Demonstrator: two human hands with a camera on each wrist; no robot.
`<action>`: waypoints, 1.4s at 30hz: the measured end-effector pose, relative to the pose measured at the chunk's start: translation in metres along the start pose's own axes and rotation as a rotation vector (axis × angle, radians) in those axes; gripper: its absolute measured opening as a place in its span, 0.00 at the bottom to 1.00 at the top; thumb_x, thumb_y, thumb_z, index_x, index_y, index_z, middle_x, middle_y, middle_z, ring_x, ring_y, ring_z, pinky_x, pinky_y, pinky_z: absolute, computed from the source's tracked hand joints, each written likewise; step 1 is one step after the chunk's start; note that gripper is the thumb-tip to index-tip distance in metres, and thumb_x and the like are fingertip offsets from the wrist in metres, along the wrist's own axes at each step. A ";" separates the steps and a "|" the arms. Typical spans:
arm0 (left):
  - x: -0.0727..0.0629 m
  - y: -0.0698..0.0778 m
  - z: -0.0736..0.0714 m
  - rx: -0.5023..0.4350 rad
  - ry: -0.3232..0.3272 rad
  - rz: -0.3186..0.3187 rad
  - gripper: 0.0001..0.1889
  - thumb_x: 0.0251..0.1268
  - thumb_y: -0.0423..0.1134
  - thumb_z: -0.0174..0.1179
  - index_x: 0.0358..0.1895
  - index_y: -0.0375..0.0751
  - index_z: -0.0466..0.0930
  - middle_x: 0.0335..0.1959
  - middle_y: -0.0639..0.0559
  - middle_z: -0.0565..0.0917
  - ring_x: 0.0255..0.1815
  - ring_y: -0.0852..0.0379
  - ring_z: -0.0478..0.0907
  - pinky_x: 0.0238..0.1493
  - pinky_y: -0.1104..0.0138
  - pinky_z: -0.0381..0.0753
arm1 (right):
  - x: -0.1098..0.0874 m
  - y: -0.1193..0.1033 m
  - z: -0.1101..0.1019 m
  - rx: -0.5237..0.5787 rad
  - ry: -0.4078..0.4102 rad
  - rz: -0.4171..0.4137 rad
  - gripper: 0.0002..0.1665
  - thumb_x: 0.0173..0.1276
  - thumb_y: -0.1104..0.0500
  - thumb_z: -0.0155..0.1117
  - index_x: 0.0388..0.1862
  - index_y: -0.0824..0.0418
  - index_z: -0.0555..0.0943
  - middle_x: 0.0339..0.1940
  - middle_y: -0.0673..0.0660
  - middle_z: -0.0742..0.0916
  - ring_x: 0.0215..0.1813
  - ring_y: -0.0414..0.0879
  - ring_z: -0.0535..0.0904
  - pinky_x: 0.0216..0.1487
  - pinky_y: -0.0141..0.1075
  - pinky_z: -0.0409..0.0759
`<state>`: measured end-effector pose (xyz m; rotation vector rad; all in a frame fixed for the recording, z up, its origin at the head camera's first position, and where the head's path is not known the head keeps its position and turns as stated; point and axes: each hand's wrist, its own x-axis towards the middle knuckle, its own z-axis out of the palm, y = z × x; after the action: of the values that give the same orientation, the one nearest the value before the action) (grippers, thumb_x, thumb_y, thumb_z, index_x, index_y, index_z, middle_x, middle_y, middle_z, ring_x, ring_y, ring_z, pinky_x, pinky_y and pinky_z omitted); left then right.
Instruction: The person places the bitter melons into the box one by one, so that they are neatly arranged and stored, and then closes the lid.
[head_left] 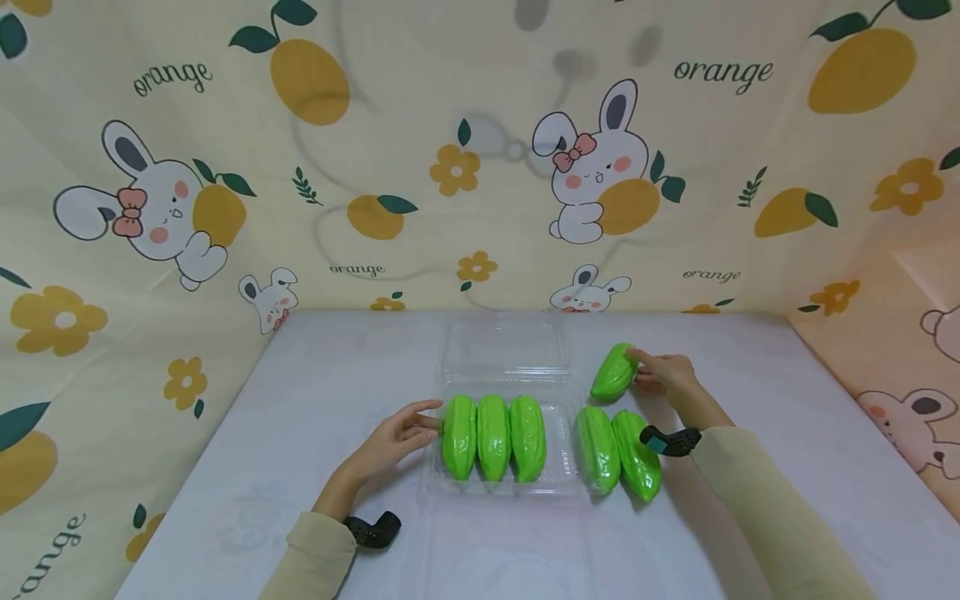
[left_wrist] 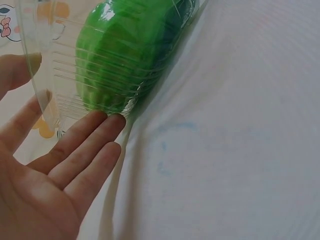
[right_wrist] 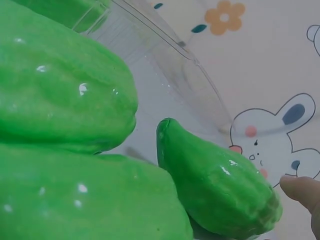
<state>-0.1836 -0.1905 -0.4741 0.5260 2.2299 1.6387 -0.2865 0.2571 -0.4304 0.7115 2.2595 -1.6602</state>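
Three glossy green ribbed fruits, artificial-looking and tapered at one end, lie side by side in a clear plastic clamshell box (head_left: 562, 450); the middle one (head_left: 493, 437) points toward me. At the box's left wall, my left hand (head_left: 397, 433) has its fingers extended, the fingertips against the plastic in the left wrist view. My right hand (head_left: 667, 375) reaches to the far end of a loose green fruit (head_left: 613, 372) right of the box. A fingertip (right_wrist: 300, 190) shows just beside that fruit's blunt end in the right wrist view.
Two more green fruits, one (head_left: 598, 450) beside the box and another (head_left: 636, 454) under the right wrist's camera, lie together on the white table (head_left: 300, 467). The box's clear lid (head_left: 506, 346) extends toward the back wall (head_left: 420, 150), which carries a rabbit-and-orange print.
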 end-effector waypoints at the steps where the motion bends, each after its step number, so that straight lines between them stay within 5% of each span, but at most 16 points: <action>1: 0.000 0.000 0.000 -0.001 -0.001 -0.002 0.29 0.73 0.43 0.53 0.73 0.42 0.58 0.61 0.30 0.74 0.63 0.37 0.74 0.60 0.66 0.77 | 0.000 0.000 0.001 -0.010 -0.002 0.005 0.54 0.62 0.42 0.66 0.72 0.75 0.57 0.32 0.49 0.80 0.26 0.32 0.81 0.36 0.27 0.84; 12: 0.000 0.001 0.000 0.003 0.005 -0.007 0.29 0.72 0.43 0.54 0.73 0.42 0.59 0.60 0.30 0.74 0.62 0.38 0.75 0.60 0.65 0.78 | 0.002 0.003 0.007 -0.017 -0.074 -0.008 0.53 0.63 0.43 0.66 0.73 0.73 0.56 0.35 0.46 0.79 0.33 0.32 0.79 0.47 0.31 0.85; 19: -0.001 -0.002 -0.001 0.016 -0.003 0.011 0.29 0.73 0.42 0.53 0.73 0.38 0.58 0.60 0.28 0.74 0.62 0.37 0.75 0.58 0.70 0.78 | 0.000 0.003 0.009 -0.012 -0.068 0.003 0.53 0.62 0.43 0.66 0.73 0.73 0.56 0.45 0.52 0.77 0.34 0.33 0.77 0.47 0.30 0.84; 27: 0.000 0.000 0.000 0.012 0.003 0.000 0.29 0.73 0.43 0.53 0.73 0.40 0.58 0.61 0.30 0.74 0.62 0.38 0.75 0.58 0.68 0.77 | 0.002 0.004 0.011 -0.052 -0.039 0.029 0.52 0.62 0.42 0.66 0.73 0.72 0.58 0.44 0.51 0.78 0.32 0.32 0.78 0.42 0.25 0.80; 33: 0.000 -0.001 0.000 0.007 0.001 0.011 0.29 0.73 0.42 0.53 0.73 0.40 0.58 0.60 0.28 0.74 0.62 0.35 0.74 0.58 0.68 0.77 | 0.001 0.006 0.010 -0.069 -0.050 0.024 0.52 0.62 0.41 0.66 0.73 0.71 0.58 0.50 0.53 0.77 0.39 0.36 0.77 0.60 0.35 0.75; 42: 0.000 0.000 0.001 0.010 0.008 -0.002 0.29 0.73 0.43 0.53 0.73 0.42 0.58 0.60 0.30 0.74 0.62 0.38 0.75 0.59 0.66 0.78 | 0.002 0.006 0.008 -0.056 -0.064 -0.011 0.51 0.63 0.41 0.65 0.72 0.71 0.59 0.52 0.53 0.76 0.36 0.32 0.76 0.49 0.28 0.75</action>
<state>-0.1832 -0.1898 -0.4744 0.5196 2.2448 1.6324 -0.2858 0.2513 -0.4390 0.6253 2.2589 -1.5948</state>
